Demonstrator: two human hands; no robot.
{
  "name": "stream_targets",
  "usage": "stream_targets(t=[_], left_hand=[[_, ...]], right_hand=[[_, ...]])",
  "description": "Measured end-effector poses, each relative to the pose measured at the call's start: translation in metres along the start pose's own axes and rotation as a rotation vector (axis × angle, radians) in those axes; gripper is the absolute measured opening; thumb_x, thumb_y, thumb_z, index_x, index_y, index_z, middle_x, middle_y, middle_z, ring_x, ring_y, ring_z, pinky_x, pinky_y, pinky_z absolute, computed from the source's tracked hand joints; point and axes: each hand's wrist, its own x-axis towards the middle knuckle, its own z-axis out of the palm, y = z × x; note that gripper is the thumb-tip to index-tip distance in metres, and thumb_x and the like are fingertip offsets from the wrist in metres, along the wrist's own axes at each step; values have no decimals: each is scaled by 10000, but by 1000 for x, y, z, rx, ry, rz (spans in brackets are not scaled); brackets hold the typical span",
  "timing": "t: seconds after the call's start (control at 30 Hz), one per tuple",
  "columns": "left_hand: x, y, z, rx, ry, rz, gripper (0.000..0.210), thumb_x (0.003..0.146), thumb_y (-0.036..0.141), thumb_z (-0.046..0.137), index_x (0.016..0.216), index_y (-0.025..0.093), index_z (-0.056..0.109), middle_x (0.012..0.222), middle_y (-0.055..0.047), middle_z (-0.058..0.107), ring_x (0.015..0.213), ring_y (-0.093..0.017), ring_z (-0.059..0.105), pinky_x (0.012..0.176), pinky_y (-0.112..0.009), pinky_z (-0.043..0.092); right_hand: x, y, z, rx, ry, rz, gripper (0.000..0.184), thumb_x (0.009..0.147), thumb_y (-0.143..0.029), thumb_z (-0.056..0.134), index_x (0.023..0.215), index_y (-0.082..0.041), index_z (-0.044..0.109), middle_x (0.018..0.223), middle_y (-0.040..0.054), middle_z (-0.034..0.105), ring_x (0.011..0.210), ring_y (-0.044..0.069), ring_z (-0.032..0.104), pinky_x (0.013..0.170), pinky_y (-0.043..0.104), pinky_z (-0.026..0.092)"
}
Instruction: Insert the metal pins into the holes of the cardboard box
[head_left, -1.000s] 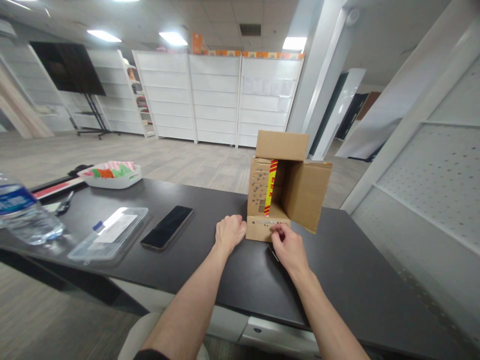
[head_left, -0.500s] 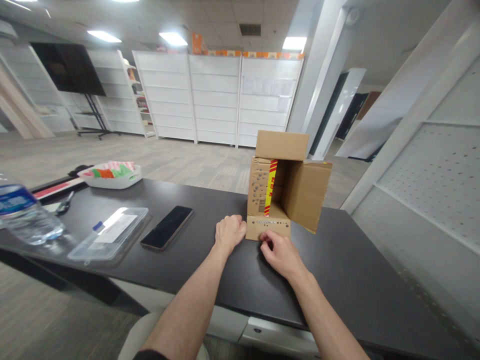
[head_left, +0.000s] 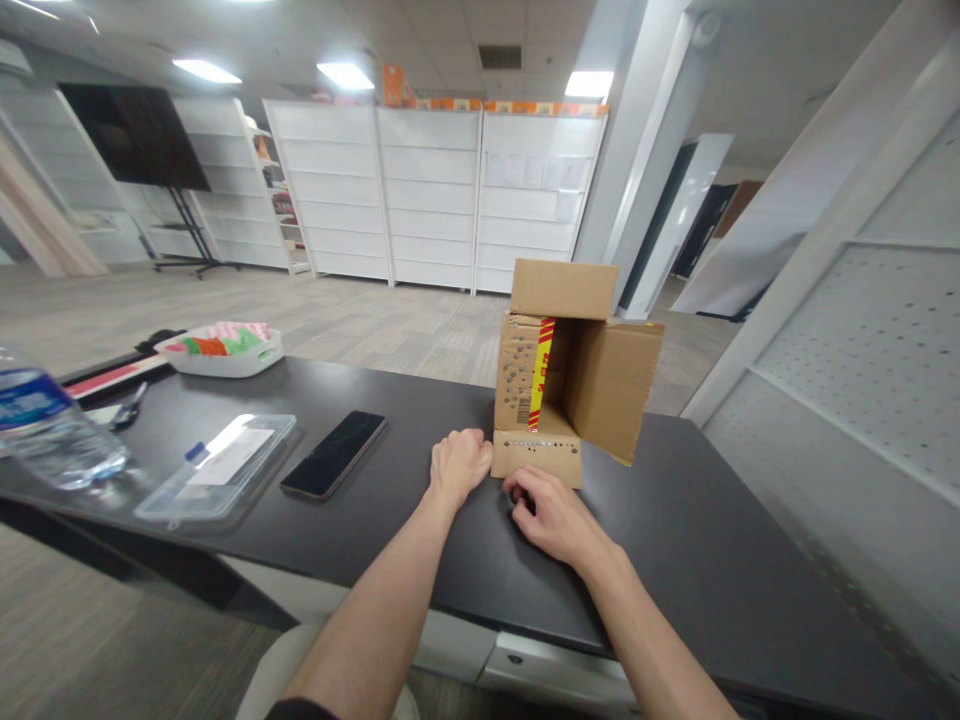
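Observation:
A cardboard box (head_left: 517, 370) stands on the dark desk with its opening toward me. Its flaps are spread up, right and toward me. Small round grey pieces dot its left panel beside a yellow-and-red tape strip (head_left: 541, 375), and a row of them runs along the front flap (head_left: 536, 455). My left hand (head_left: 459, 465) rests in a fist against the flap's left edge; whatever its fingers may hold is hidden. My right hand (head_left: 551, 512) is just in front of the flap's lower edge, fingers curled, with a dark gap between thumb and index finger and nothing visible there.
Left on the desk (head_left: 420, 400) lie a black phone (head_left: 335, 455), a clear plastic case (head_left: 221, 470), a white basket (head_left: 225, 362) with colourful contents and a water bottle (head_left: 52, 425). A perforated panel (head_left: 870, 350) rises along the right side.
My right hand has moved a little left and toward me, off the front flap, which now shows more of its lower edge. My left hand and the box have stayed put.

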Motion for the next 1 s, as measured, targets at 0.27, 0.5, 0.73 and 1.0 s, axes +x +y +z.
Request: stream_targets(t=[0.27, 0.5, 0.73, 1.0], left_hand=[[2, -2, 4, -4, 3, 11, 320, 847, 299, 356, 844, 215, 664, 892, -100, 686, 849, -227, 651, 713, -291, 449], [2, -2, 3, -10, -6, 10, 328, 845, 294, 350, 851, 213, 668, 912, -112, 684, 859, -242, 643, 721, -310, 446], [2, -2, 4, -7, -4, 12, 323, 848, 302, 350, 846, 211, 660, 894, -105, 683, 850, -232, 646, 716, -301, 445], [2, -2, 4, -10, 11, 19, 311, 843, 297, 358, 828, 211, 657, 878, -101, 684, 837, -237, 650, 695, -300, 448]], right_hand=[[1, 0, 0, -58, 16, -54, 270, 706, -31, 433, 866, -199, 572, 801, 20, 571, 810, 174, 499, 747, 288, 364], [1, 2, -2, -225, 98, 51, 137, 667, -98, 497, 760, -196, 521, 794, 25, 544, 826, 193, 453, 742, 307, 304], [0, 6, 1, -345, 70, 133, 49, 731, -151, 504, 704, -191, 508, 796, 28, 540, 822, 190, 433, 725, 310, 260], [0, 2, 0, -384, 31, 111, 105, 800, -142, 451, 760, -202, 527, 842, 29, 552, 844, 191, 438, 731, 319, 252]])
